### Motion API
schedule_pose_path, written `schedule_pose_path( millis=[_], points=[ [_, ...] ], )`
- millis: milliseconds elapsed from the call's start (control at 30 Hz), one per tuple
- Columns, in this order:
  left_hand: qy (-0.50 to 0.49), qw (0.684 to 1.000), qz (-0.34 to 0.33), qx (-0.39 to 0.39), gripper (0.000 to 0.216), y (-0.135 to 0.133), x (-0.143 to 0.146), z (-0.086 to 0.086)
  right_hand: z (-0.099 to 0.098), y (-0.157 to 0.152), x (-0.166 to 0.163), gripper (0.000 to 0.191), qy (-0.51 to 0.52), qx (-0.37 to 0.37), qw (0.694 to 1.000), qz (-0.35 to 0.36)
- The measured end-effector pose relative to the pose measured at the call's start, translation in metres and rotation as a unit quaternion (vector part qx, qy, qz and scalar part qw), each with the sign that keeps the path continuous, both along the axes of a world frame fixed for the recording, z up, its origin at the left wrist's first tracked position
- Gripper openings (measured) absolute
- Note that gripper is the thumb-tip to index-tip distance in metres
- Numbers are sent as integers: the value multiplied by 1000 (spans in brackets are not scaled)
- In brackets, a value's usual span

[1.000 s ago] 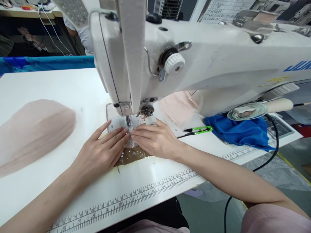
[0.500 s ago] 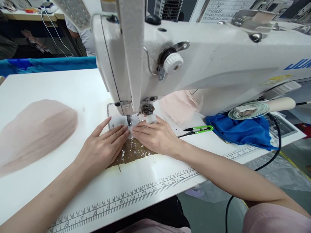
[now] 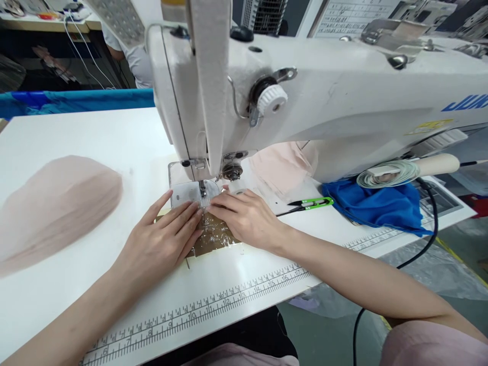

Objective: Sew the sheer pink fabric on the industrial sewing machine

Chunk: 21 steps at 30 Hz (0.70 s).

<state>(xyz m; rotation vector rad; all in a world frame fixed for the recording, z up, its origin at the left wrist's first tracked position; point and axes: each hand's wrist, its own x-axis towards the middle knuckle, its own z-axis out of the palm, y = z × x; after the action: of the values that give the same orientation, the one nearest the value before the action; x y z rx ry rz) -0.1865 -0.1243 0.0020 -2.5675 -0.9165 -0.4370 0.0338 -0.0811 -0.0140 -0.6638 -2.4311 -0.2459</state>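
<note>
Sheer fabric piece (image 3: 208, 213) lies under presser foot (image 3: 202, 190) on needle plate; left hand (image 3: 160, 241) and right hand (image 3: 246, 216) press it flat, fingers extended, fingertips flanking needle to steer seam. Thread snips (image 3: 310, 204) parked just right, within reach; mesh stack (image 3: 53, 203) well left.

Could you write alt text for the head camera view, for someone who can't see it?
Left hand and right hand press a small sheer piece flat under a white sewing machine; pink mesh fabric lies left, green snips right.
</note>
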Motion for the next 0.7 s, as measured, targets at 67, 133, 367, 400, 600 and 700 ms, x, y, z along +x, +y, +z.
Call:
schedule_pose_path(
  millis=[67, 133, 367, 400, 600, 700],
  points=[
    [1, 1000, -1, 1, 30, 0, 0, -1, 0, 0, 0, 30, 0, -5, 1000, 1],
    [-9, 1000, 4, -4, 29, -1, 0, -2, 0, 0, 1, 30, 5, -11, 1000, 4],
    [-49, 999, 20, -11, 27, 0, 1, -6, 0, -1, 2, 31, -6, -17, 1000, -3],
    [-49, 999, 21, -10, 27, 1, 0, -6, 0, -1, 2, 31, -9, -16, 1000, -4],
    [-33, 999, 26, -17, 29, 6, -2, -6, -2, 2, 0, 28, -27, -7, 999, -26],
    [-45, 998, 28, -23, 31, 9, -2, -8, -3, 4, -1, 29, -40, -12, 999, -33]
  ],
)
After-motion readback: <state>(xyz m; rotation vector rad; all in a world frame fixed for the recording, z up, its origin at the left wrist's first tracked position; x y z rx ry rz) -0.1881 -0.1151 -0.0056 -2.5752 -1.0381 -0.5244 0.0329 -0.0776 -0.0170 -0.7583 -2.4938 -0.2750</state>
